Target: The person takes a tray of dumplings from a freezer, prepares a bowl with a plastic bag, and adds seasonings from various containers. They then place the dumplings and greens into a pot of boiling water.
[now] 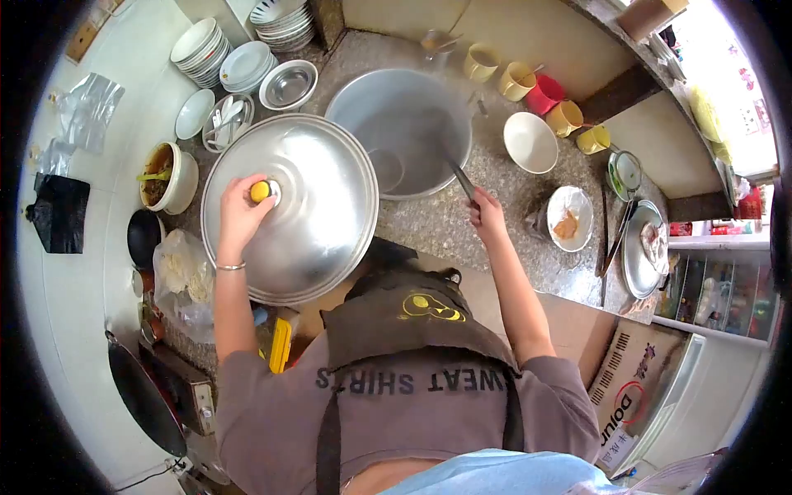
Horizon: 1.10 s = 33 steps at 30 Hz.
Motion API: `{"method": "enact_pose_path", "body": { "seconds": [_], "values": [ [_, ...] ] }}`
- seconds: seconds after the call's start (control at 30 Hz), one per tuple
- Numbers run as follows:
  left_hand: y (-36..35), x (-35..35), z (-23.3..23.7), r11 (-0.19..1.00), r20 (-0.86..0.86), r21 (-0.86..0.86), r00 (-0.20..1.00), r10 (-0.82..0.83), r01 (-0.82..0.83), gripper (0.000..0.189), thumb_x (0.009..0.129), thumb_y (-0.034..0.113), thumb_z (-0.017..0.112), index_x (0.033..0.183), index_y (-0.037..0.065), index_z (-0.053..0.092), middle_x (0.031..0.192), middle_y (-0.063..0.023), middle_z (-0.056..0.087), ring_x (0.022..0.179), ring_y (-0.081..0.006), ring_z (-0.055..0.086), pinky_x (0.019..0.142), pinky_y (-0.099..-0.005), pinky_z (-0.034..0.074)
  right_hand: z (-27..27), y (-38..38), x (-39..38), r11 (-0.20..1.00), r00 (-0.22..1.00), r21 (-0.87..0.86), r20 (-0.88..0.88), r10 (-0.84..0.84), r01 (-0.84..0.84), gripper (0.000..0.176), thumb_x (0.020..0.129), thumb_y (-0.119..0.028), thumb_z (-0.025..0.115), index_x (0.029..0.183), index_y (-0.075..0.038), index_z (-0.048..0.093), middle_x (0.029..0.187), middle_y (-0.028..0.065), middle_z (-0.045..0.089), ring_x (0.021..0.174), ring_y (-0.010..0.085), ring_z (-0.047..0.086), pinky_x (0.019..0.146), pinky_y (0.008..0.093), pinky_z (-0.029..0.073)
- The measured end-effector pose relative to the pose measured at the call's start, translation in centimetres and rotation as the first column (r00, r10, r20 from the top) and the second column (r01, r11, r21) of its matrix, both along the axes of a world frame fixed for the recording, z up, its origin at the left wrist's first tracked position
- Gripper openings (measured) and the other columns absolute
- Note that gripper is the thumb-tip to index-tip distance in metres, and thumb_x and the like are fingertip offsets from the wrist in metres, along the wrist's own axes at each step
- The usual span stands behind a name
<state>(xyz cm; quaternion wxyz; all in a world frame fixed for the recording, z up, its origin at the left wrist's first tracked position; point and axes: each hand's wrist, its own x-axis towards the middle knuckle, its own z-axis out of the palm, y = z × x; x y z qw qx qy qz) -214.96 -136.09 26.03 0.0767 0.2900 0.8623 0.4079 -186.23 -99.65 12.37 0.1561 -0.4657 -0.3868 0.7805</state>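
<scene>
left hand (243, 212) grips the lid (326, 214) by its yellow knob (260, 191), right hand (487, 214) a utensil (461, 178) in the pot (363, 103)

Four yellow cups (516, 82), one red cup (544, 96)

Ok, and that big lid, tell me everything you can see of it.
The lid is large, round and slightly domed, silvery like metal, with ridged rings near its edge and a yellow-topped knob. The left hand grips that knob. It is held left of the open pot, knob side facing the camera, overlapping the pot's rim in view. Whether its underside touches anything can't be seen.
</scene>
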Motion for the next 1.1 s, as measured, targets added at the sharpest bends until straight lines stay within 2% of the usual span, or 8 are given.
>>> {"method": "enact_pose_path", "body": {
  "seconds": [0.1, 0.2, 0.37, 0.57, 0.63, 0.9, 1.03, 1.1],
  "values": [
    [3.0, -1.4, -1.1, 0.998, 0.025, -0.014, 0.998, -0.06, 0.061, 0.035, 0.067, 0.005, 0.072, 0.1, 0.001, 0.062, 0.089, -0.0085, 0.055, 0.081, -0.0175, 0.059, 0.074, -0.0272, 0.049, 4.3, -1.4, 5.4, 0.999, 0.993, -0.015, -0.104, -0.047, 0.046, 0.046, 0.09, -0.014, 0.05, 0.133, -0.004, 0.039, 0.079, 0.0051, 0.054, 0.049, 0.0044, 0.034, 0.04, 0.0181, 0.026],
    [8.0, -1.1, -0.3, 0.987, -0.123, -0.081, 0.981, -0.148, 0.138, 0.035, 0.064, 0.016, 0.07, 0.095, 0.002, 0.064, 0.089, -0.0163, 0.058, 0.083, -0.0322, 0.057, 0.077, -0.0368, 0.046, 7.7, -3.2, 11.0, 0.992, 0.97, -0.013, -0.207, -0.127, 0.127, 0.046, 0.091, -0.014, 0.048, 0.135, -0.004, 0.037, 0.082, 0.0057, 0.055, 0.049, 0.0039, 0.033, 0.04, 0.0169, 0.026],
    [16.0, -2.3, -2.3, 0.934, -0.202, -0.167, 0.916, -0.346, 0.316, 0.036, 0.063, 0.018, 0.071, 0.095, 0.003, 0.065, 0.092, -0.0167, 0.059, 0.085, -0.033, 0.058, 0.079, -0.0376, 0.046, 12.0, -7.0, 19.7, 0.954, 0.929, 0.043, -0.243, -0.279, 0.298, 0.045, 0.092, -0.013, 0.047, 0.135, -0.003, 0.037, 0.085, 0.0067, 0.055, 0.047, 0.003, 0.032, 0.039, 0.0154, 0.025],
    [23.3, -2.0, -5.1, 0.89, -0.209, -0.124, 0.865, -0.456, 0.44, 0.038, 0.063, 0.015, 0.072, 0.099, 0.005, 0.065, 0.098, -0.0168, 0.06, 0.091, -0.0322, 0.057, 0.083, -0.0373, 0.046, 12.6, -12.1, 27.3, 0.822, 0.832, 0.162, -0.219, -0.51, 0.547, 0.045, 0.091, -0.011, 0.047, 0.135, -0.004, 0.037, 0.085, 0.0056, 0.055, 0.045, 0.0019, 0.032, 0.038, 0.0153, 0.026],
    [24.8, -1.8, -5.5, 0.868, -0.169, -0.118, 0.852, -0.496, 0.483, 0.039, 0.063, 0.015, 0.073, 0.1, 0.006, 0.065, 0.1, -0.0167, 0.06, 0.093, -0.0319, 0.057, 0.084, -0.037, 0.045, 12.4, -13.2, 28.7, 0.77, 0.832, 0.321, -0.158, -0.531, 0.552, 0.044, 0.092, -0.01, 0.047, 0.134, -0.004, 0.038, 0.088, 0.0068, 0.056, 0.046, 0.0013, 0.033, 0.038, 0.0132, 0.027],
    [28.3, -1.1, -6.0, 0.85, -0.185, -0.203, 0.834, -0.52, 0.485, 0.036, 0.065, 0.016, 0.07, 0.1, 0.007, 0.065, 0.099, -0.017, 0.061, 0.094, -0.0317, 0.057, 0.084, -0.0373, 0.045, 9.2, -14.2, 32.1, 0.6, 0.744, 0.592, 0.002, -0.668, 0.538, 0.045, 0.091, -0.01, 0.05, 0.134, -0.003, 0.038, 0.086, 0.0035, 0.058, 0.046, -0.0006, 0.034, 0.039, 0.0147, 0.025],
    [29.5, -1.5, -7.7, 0.839, -0.194, -0.2, 0.819, -0.54, 0.506, 0.037, 0.065, 0.017, 0.07, 0.1, 0.007, 0.065, 0.099, -0.0169, 0.061, 0.094, -0.0317, 0.057, 0.084, -0.037, 0.045, 9.9, -14.3, 32.7, 0.585, 0.712, 0.581, 0.014, -0.702, 0.566, 0.045, 0.091, -0.01, 0.05, 0.134, -0.004, 0.039, 0.087, 0.0045, 0.058, 0.046, -0.0003, 0.033, 0.039, 0.0147, 0.025],
    [30.1, -1.5, -8.4, 0.851, -0.22, -0.184, 0.823, -0.523, 0.492, 0.037, 0.064, 0.017, 0.07, 0.1, 0.008, 0.065, 0.099, -0.0167, 0.061, 0.095, -0.0318, 0.057, 0.085, -0.0374, 0.045, 10.0, -14.4, 33.1, 0.568, 0.683, 0.455, -0.135, -0.717, 0.686, 0.045, 0.091, -0.009, 0.05, 0.134, -0.003, 0.039, 0.086, 0.0051, 0.058, 0.045, 0.0002, 0.032, 0.038, 0.0151, 0.025]
  ]
}}
